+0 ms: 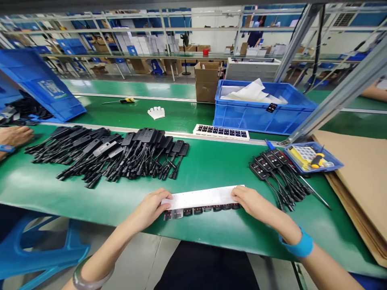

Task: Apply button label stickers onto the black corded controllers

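- A long, flat white strip (202, 197) spans the gap between both hands, above the near part of the glossy green workbench (217, 161).
- Along its six o'clock edge shows a row of small dark rectangular tabs (198, 210).
- At nine o'clock, the bare left hand (157, 204) is nearly closed, thumb and fingers pinching the strip's end.
- At three o'clock, the bare right hand (248, 200) is curled, gripping the opposite end; its thumb is hard to make out.
- Between two and three o'clock lie black plastic boxes with cables (273, 159).
- At ten o'clock, a larger black cabled heap (148, 137).
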Demonstrator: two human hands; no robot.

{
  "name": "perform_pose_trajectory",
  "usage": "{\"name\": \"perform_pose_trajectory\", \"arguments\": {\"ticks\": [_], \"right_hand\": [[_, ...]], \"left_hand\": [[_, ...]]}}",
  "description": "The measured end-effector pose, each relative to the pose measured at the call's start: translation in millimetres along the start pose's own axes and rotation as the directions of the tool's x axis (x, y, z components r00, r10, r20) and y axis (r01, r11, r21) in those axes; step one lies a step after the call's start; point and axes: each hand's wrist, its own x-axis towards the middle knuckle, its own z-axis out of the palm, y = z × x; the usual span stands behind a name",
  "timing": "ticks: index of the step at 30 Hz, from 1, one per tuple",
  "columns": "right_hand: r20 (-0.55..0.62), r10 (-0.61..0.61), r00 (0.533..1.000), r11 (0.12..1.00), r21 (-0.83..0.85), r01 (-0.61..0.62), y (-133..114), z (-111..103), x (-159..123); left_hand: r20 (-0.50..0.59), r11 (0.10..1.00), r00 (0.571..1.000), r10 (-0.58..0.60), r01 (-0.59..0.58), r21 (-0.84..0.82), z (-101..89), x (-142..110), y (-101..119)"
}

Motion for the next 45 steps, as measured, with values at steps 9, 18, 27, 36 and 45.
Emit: {"name": "perform_pose_trajectory", "arguments": {"ticks": [9,18,27,36,45], "right_hand": [[-0.081,0.176,0.981,0.984,0.046,-0.173,21,-8,-13],[-0.077,0.337,0.938,0.621,0.767,-0.160,10,-28,-28],[-0.276,0.443,0.853,0.619,0.783,-0.069,9,-33,-28],[-0.421,0.554,0.718,0.644,0.763,-0.050,22,-44,-22],[-0.627,0.563,0.538,0.724,0.689,0.045,56,-66,-21]], "left_hand": [[-0.089,0.997,0.994,-0.063,0.066,0.032,1.2,-4,-12],[-0.062,0.728,0.982,-0.176,0.088,-0.680,-7.2,-11,0],[0.072,0.219,0.914,-0.399,0.172,-0.960,-2.4,3,18],[0.012,0.369,0.998,0.055,-0.009,-0.929,-7.9,21,36],[-0.112,0.437,0.994,-0.016,-0.094,-0.895,1.2,86,53]]}}
